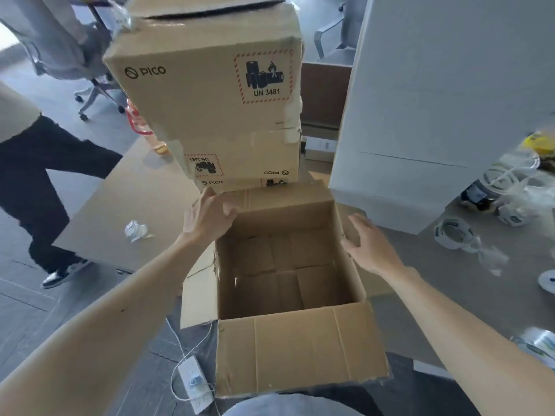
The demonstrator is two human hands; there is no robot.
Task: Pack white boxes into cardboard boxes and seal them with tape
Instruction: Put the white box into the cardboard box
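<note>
I am seeing a tall white stack [420,100], probably the white boxes, standing beyond the right hand [369,244], the nearer one. The open cardboard box [288,349] is sitting empty between both hands. The left hand [207,214] is gripping its far-left corner. The right hand's fingers are lying straight against the right wall.

Soft, even daylight; wide-angle warp, some blur.
A bright patch is blown out at the far left edge. The white panel [435,85] reads flat grey with no glare. The cardboard box [285,265] is dim inside, shaded by its own walls. The plastic bags [510,181] at the right edge are smeared. Straight lines bow near the edges and the bottom corners look stretched.
</note>
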